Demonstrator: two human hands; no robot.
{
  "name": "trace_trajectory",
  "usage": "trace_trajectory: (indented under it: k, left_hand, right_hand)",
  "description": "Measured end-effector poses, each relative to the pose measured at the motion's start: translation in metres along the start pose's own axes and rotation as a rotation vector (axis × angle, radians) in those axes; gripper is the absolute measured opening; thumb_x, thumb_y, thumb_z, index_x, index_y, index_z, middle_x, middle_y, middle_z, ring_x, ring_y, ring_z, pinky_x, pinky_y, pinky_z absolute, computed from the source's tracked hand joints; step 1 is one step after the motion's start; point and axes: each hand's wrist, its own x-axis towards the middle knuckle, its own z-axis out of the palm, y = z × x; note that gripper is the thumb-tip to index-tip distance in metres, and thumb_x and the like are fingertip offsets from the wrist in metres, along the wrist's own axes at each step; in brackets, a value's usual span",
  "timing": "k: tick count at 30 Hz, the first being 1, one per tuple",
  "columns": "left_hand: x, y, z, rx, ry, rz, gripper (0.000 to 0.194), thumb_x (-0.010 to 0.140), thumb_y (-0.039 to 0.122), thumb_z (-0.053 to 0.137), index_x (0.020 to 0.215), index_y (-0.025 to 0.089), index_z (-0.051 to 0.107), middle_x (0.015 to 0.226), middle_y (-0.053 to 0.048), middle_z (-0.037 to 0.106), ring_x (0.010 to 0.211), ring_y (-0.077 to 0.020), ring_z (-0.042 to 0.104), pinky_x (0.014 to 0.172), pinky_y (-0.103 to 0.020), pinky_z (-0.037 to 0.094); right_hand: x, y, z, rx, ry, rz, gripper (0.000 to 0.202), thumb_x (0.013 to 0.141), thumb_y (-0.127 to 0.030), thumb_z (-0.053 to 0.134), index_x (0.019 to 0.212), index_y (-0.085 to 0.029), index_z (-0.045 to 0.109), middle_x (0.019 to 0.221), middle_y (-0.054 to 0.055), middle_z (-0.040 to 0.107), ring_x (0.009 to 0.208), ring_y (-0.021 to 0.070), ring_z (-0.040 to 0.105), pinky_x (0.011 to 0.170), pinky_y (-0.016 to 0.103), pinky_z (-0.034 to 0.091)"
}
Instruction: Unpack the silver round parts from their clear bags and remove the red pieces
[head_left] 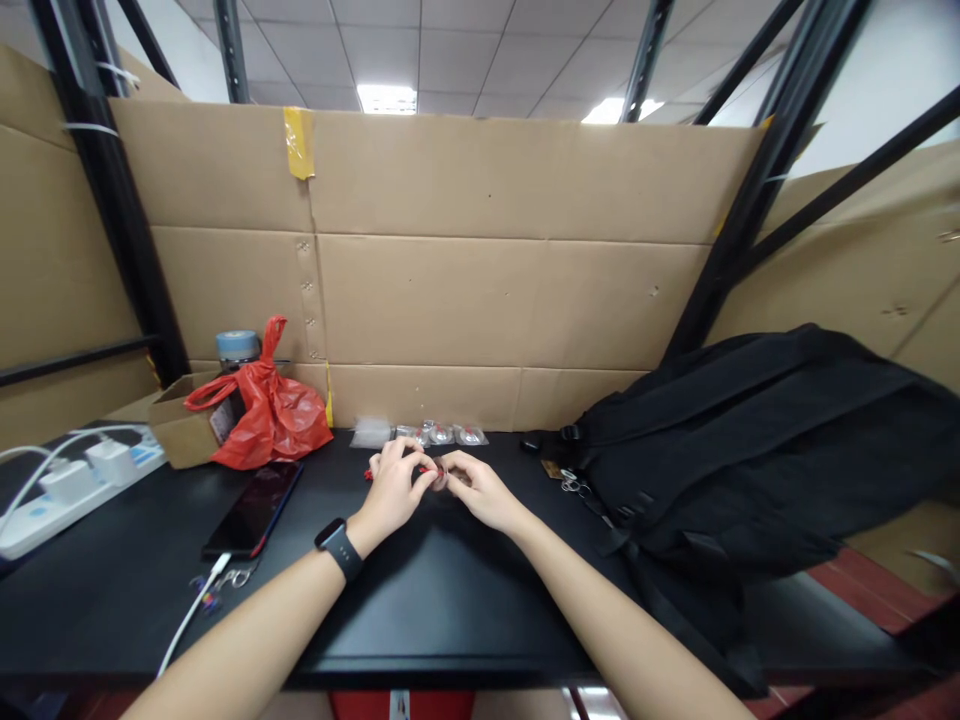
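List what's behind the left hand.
Beyond the left hand: clear plastic packets in a row, then the cardboard panel. Whatever lies directly behind the hand is covered and can't be seen.

Right of the right hand (484, 492), the backpack (757, 450) is dull cloth. Left of the left hand (391, 492), the red bag (274, 420) is shiny plastic. Past both, the wall (435, 300) is dull cardboard.

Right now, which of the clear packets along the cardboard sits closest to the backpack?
The rightmost packet, at the row's end toward the backpack and beyond the right hand; the other packets lie farther left.
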Motion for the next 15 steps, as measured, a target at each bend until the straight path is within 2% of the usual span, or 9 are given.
trace_trajectory:
  k: [2, 5, 11, 15]
  left_hand:
    - [0.000, -0.001, 0.001, 0.010, 0.001, 0.013, 0.013, 0.092, 0.031, 0.060, 0.087, 0.025, 0.070, 0.116, -0.005, 0.057, 0.117, -0.0259, 0.047, 0.092, -0.041, 0.033]
    - [0.000, 0.000, -0.001, 0.010, -0.019, 0.044, 0.012, 0.091, 0.030, 0.059, 0.086, 0.025, 0.069, 0.116, -0.004, 0.058, 0.117, -0.0257, 0.047, 0.093, -0.041, 0.033]
    - [0.000, 0.005, -0.010, -0.076, -0.065, 0.054, 0.024, 0.098, 0.036, 0.043, 0.112, 0.028, 0.061, 0.121, -0.004, 0.060, 0.118, -0.0237, 0.049, 0.096, -0.041, 0.035]
    - [-0.003, -0.001, -0.005, -0.013, -0.158, 0.109, 0.026, 0.092, 0.044, 0.053, 0.110, 0.030, 0.063, 0.124, -0.003, 0.059, 0.116, -0.0257, 0.049, 0.096, -0.043, 0.036]
  right_hand:
    - [0.000, 0.000, 0.000, 0.032, -0.008, 0.009, 0.021, 0.092, -0.040, 0.055, 0.087, -0.020, 0.062, 0.095, 0.005, 0.061, 0.079, 0.0169, 0.063, 0.067, 0.028, 0.051]
    - [0.000, 0.000, 0.000, -0.041, 0.001, -0.009, 0.021, 0.091, -0.038, 0.055, 0.081, -0.020, 0.060, 0.094, 0.005, 0.060, 0.080, 0.0169, 0.060, 0.068, 0.028, 0.049]
    - [0.002, -0.004, -0.004, -0.163, 0.035, -0.037, 0.018, 0.088, -0.029, 0.056, 0.074, -0.019, 0.060, 0.100, 0.007, 0.061, 0.080, 0.0169, 0.057, 0.066, 0.029, 0.046]
    - [0.001, -0.006, -0.008, -0.143, 0.028, -0.019, 0.017, 0.088, -0.029, 0.057, 0.077, -0.019, 0.061, 0.107, 0.007, 0.059, 0.081, 0.0158, 0.058, 0.067, 0.028, 0.047]
